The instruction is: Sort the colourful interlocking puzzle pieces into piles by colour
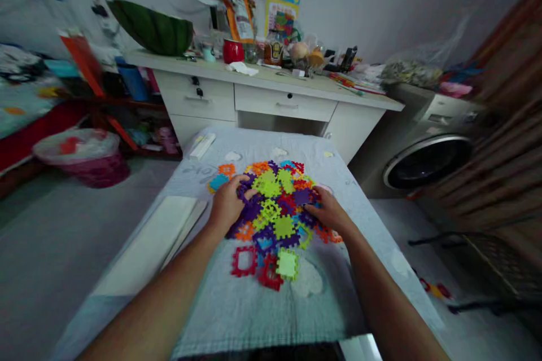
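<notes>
A heap of square plastic interlocking tiles with toothed edges (284,227) lies on the cloth-covered table, in lime, purple, red, orange and blue. My left hand (228,200) rests against the heap's left side, thumb and forefinger apart, beside purple tiles. On the opposite side, my right hand (332,213) curves around the heap's edge. Its thumb is by a purple tile (302,197), and its other fingers are partly hidden among the tiles. Nearer to me lie a red frame-shaped tile (234,263), a second red tile (271,274) and a lime tile (288,264).
White flat boxes (148,242) lie along the table's left side, and a small white box (203,146) sits at its back left. Behind stands a cluttered white desk (271,96). A washing machine (406,141) is at right, a pink basket (91,166) at left.
</notes>
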`<state>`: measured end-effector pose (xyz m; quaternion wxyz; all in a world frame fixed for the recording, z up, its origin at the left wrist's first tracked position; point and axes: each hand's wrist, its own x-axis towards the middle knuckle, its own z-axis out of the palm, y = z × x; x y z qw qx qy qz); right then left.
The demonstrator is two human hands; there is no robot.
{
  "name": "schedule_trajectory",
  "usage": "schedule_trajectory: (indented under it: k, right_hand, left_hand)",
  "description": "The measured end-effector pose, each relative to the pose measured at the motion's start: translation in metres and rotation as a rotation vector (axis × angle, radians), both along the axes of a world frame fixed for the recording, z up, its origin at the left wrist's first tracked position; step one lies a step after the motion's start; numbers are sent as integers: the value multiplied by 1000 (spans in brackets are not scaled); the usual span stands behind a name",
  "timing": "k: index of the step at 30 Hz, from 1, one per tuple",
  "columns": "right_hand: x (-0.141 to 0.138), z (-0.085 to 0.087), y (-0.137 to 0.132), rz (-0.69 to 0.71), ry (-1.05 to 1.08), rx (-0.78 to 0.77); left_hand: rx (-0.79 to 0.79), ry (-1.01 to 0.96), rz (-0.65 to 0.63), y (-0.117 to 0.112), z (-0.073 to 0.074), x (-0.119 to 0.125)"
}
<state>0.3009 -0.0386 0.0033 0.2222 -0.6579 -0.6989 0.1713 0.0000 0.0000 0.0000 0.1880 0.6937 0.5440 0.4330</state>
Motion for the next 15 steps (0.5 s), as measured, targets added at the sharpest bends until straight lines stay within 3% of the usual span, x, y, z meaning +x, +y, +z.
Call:
schedule_trajectory:
  k: [9,11,15]
  right_hand:
    - [-39,25,11,209,183,223]
    - [-36,26,9,220,232,256]
    - [-10,23,-3,99,193,256]
  left_hand:
    - [37,267,-54,2,17,8]
    - [34,387,-68,2,18,9]
    - [50,577,-89,1,17,9]
